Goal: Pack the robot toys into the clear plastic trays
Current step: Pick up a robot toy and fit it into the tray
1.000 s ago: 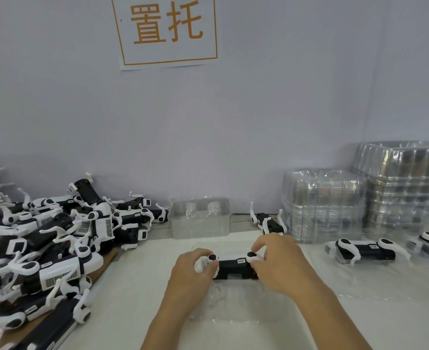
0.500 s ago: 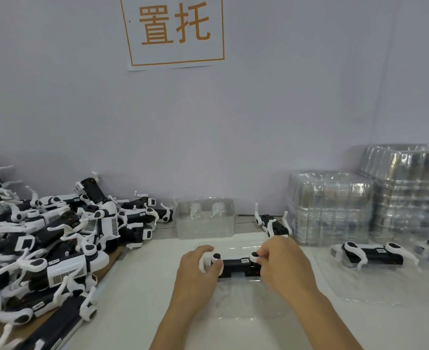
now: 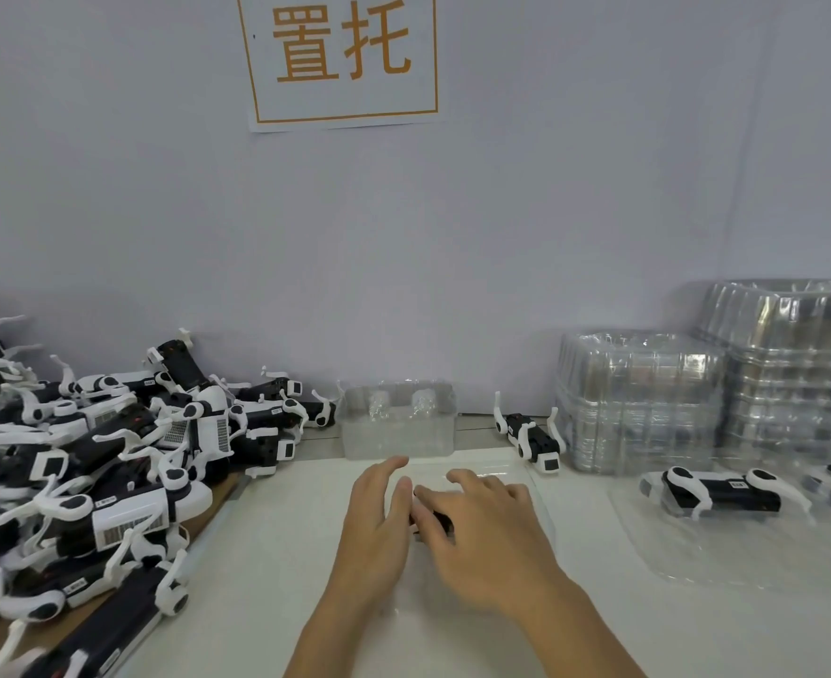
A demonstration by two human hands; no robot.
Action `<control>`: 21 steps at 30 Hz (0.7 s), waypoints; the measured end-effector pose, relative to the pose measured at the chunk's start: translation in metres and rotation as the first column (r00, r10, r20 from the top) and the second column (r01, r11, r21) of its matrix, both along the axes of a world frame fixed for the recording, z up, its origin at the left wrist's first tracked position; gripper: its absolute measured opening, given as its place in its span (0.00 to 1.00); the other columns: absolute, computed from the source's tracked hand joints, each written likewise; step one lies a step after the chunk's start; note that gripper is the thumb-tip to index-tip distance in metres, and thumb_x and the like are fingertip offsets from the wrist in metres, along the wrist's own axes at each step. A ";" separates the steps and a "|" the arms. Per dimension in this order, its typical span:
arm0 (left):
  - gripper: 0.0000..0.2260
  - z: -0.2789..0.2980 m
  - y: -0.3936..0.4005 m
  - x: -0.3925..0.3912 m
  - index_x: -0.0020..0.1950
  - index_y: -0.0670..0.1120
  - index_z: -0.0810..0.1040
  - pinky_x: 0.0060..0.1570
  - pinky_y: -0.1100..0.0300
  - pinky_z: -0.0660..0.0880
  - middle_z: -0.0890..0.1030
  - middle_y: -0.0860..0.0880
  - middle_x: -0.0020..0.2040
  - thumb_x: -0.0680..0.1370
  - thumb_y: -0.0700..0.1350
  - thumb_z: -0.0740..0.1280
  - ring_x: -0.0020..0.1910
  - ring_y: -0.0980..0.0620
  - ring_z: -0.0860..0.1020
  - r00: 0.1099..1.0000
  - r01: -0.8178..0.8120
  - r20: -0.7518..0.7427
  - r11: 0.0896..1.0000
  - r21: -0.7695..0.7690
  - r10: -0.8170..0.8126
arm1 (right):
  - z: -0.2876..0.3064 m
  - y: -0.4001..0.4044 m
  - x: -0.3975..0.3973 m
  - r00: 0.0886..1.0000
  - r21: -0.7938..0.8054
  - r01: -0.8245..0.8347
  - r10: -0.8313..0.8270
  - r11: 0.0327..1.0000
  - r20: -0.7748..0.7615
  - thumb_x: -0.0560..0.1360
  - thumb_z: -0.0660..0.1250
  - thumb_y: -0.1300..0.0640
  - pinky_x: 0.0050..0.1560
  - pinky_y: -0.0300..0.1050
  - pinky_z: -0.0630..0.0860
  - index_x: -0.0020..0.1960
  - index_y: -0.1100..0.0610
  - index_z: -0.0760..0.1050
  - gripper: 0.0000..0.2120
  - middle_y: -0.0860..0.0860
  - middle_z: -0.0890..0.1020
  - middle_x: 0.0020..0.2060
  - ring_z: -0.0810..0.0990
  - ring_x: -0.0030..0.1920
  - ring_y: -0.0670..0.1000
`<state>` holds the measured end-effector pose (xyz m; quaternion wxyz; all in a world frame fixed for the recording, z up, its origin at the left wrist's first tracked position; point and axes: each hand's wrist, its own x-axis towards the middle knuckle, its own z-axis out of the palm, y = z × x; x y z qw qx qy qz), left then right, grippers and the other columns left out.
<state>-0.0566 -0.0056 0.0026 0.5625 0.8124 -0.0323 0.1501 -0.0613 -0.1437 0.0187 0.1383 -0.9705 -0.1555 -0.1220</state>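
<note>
Both hands — left hand [image 3: 379,526], right hand [image 3: 482,535] — press flat-fingered on black-and-white robot toy [image 3: 435,518] in clear plastic tray [image 3: 538,486]; heap of unpacked toys [image 3: 85,472] remains.

Left hand [image 3: 379,526] and right hand [image 3: 486,535] press flat on a robot toy [image 3: 435,518] in a clear tray [image 3: 538,486].

Even, soft indoor light, mildly blurred picture

No hard shadows on the wall [image 3: 501,212], only a dim band at 9 o'clock; glare streaks the stacked clear trays [image 3: 643,408] at 3 o'clock. Both hands, left hand [image 3: 374,521] and right hand [image 3: 486,535], are slightly motion-smeared. Wide-angle bending shows toward the edges, and fine detail is soft.
</note>
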 end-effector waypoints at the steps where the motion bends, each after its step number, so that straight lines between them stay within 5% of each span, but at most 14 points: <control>1: 0.11 0.000 0.001 0.000 0.62 0.62 0.73 0.55 0.80 0.62 0.68 0.55 0.72 0.85 0.47 0.57 0.66 0.71 0.66 1.000 0.017 0.011 1.000 0.017 -0.018 | 0.001 -0.002 0.002 0.999 0.023 -0.012 0.013 1.000 -0.031 0.82 0.45 0.39 0.67 0.52 0.57 0.64 0.37 0.72 0.21 0.48 0.69 0.72 0.66 0.70 0.52; 5: 0.09 0.003 0.006 -0.005 0.60 0.64 0.76 0.73 0.58 0.57 0.58 0.60 0.77 0.80 0.58 0.62 0.76 0.62 0.56 0.996 0.090 -0.030 0.994 0.065 -0.089 | 0.005 -0.010 0.006 0.991 0.308 -0.112 0.128 0.945 -0.032 0.83 0.53 0.45 0.72 0.47 0.60 0.67 0.40 0.73 0.17 0.43 0.69 0.71 0.66 0.71 0.44; 7: 0.14 0.007 0.010 -0.009 0.56 0.66 0.79 0.75 0.51 0.55 0.58 0.66 0.76 0.73 0.68 0.66 0.76 0.63 0.55 0.997 0.071 0.021 0.984 0.165 -0.076 | 0.012 -0.018 0.008 0.992 0.630 -0.126 0.109 0.766 0.066 0.82 0.60 0.54 0.65 0.42 0.71 0.64 0.43 0.76 0.15 0.38 0.75 0.63 0.71 0.64 0.38; 9: 0.20 0.012 0.010 -0.013 0.54 0.66 0.80 0.74 0.54 0.52 0.58 0.70 0.73 0.68 0.73 0.67 0.74 0.67 0.53 0.989 0.060 0.105 0.942 0.331 -0.100 | 0.019 -0.032 0.010 0.991 0.779 -0.104 -0.005 0.618 0.135 0.80 0.61 0.60 0.53 0.33 0.74 0.59 0.42 0.78 0.15 0.37 0.77 0.57 0.74 0.58 0.37; 12: 0.30 0.017 -0.004 -0.015 0.60 0.68 0.78 0.74 0.54 0.45 0.62 0.71 0.72 0.62 0.78 0.64 0.74 0.69 0.53 0.978 0.132 0.049 0.777 0.616 -0.204 | 0.025 -0.054 0.014 0.979 0.866 -0.041 -0.155 0.498 0.135 0.81 0.61 0.60 0.44 0.27 0.71 0.53 0.43 0.79 0.13 0.39 0.81 0.52 0.77 0.52 0.36; 15: 0.23 0.014 -0.018 -0.013 0.64 0.67 0.75 0.74 0.48 0.43 0.66 0.68 0.73 0.70 0.70 0.66 0.77 0.62 0.53 0.985 0.124 -0.020 0.625 0.771 -0.172 | 0.023 -0.065 0.015 0.979 0.916 -0.003 -0.187 0.401 0.085 0.82 0.61 0.58 0.42 0.24 0.70 0.50 0.42 0.79 0.13 0.37 0.81 0.50 0.76 0.48 0.30; 21: 0.11 0.008 -0.015 -0.007 0.50 0.58 0.78 0.71 0.52 0.50 0.75 0.68 0.62 0.77 0.63 0.64 0.75 0.61 0.60 0.992 -0.081 0.125 0.741 0.667 -0.004 | 0.017 -0.064 0.019 0.971 0.927 0.026 -0.231 0.375 0.067 0.82 0.61 0.59 0.40 0.28 0.69 0.53 0.47 0.81 0.11 0.37 0.81 0.48 0.77 0.45 0.33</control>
